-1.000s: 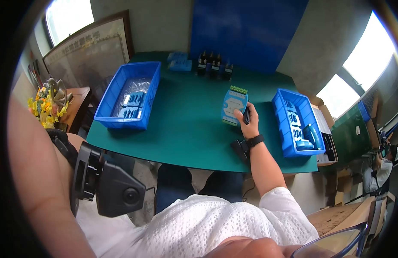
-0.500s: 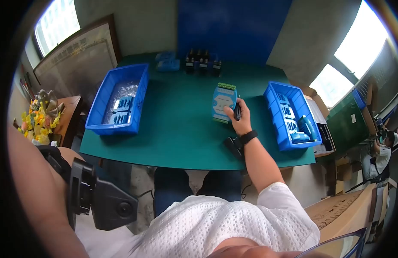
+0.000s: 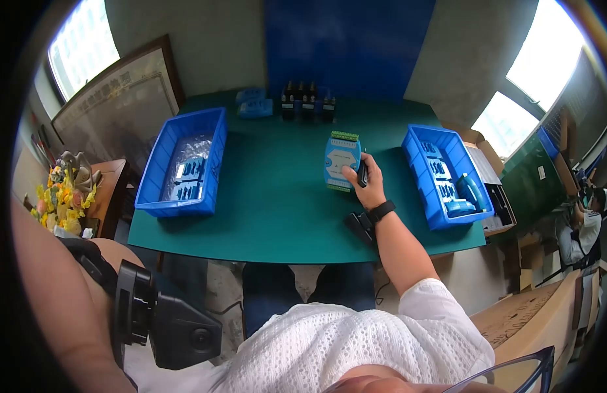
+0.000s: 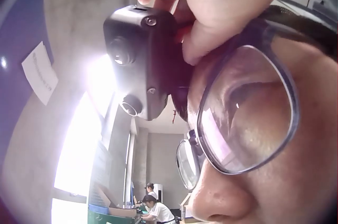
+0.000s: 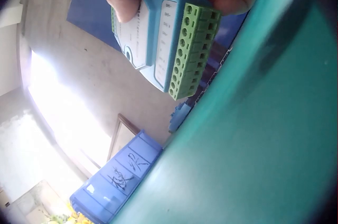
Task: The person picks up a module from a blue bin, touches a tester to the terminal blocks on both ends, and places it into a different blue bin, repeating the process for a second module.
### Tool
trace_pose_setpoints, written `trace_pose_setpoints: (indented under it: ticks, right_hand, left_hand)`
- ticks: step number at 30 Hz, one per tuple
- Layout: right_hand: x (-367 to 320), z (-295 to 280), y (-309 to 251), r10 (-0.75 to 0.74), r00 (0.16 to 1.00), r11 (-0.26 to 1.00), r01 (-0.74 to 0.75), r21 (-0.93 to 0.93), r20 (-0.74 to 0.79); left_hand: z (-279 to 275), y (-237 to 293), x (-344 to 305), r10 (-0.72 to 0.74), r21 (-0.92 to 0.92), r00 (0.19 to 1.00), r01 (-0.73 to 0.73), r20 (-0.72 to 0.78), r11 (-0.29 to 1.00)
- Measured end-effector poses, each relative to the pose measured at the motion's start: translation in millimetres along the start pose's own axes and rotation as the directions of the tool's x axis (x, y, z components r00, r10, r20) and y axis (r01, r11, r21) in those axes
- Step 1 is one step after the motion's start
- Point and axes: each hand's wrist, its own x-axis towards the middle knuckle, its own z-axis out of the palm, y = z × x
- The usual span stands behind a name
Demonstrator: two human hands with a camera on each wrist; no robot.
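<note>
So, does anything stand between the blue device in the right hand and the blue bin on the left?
Nothing visible but the bin's own raised side wall; only bare green table lies between it and the device in the hand.

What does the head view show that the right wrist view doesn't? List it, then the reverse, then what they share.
Head only: the right-hand blue bin, a seated person and the black wrist camera.

Right wrist only: handwritten marks on a bin wall.

Both: the right hand gripping the blue module, the green tabletop, flowers and a picture frame.
</note>
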Motion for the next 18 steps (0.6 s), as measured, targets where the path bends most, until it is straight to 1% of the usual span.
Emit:
trace_pose_setpoints:
  ticks: [5, 8, 12, 16, 17, 18]
  right_hand:
    - [4, 2, -2, 0.001, 1.0, 0.999, -0.001, 0.041, 0.0]
    - [3, 4, -6, 0.013, 1.0, 0.986, -0.014, 0.168, 0.011]
    - [4, 1, -1, -0.003, 1.0, 0.999, 0.003, 0.036, 0.016]
    - [3, 0, -5, 0.025, 1.0, 0.999, -0.025, 0.033, 0.011]
    - [2, 2, -11, 0.04, 0.999, 0.995, -0.041, 0.092, 0.011]
    - [3, 2, -9, 0.036, 0.999, 0.996, -0.036, 0.081, 0.01]
  left_hand:
    - [-2, -3, 0, 0.005, -0.01, 1.0, -0.005, 0.002, 1.0]
    - [-4, -4, 2, 0.005, -0.008, 1.0, -0.005, 0.021, 1.0]
    - [-5, -9, 6, 0.0, -0.004, 0.999, 0.0, 0.035, 1.0]
    - [-4, -15, 7, -0.006, -0.006, 0.999, 0.006, 0.032, 1.0]
    - [-3, -16, 6, -0.005, -0.011, 1.0, 0.005, 0.03, 1.0]
    - [-3, -16, 5, -0.004, -0.012, 1.0, 0.004, 0.03, 1.0]
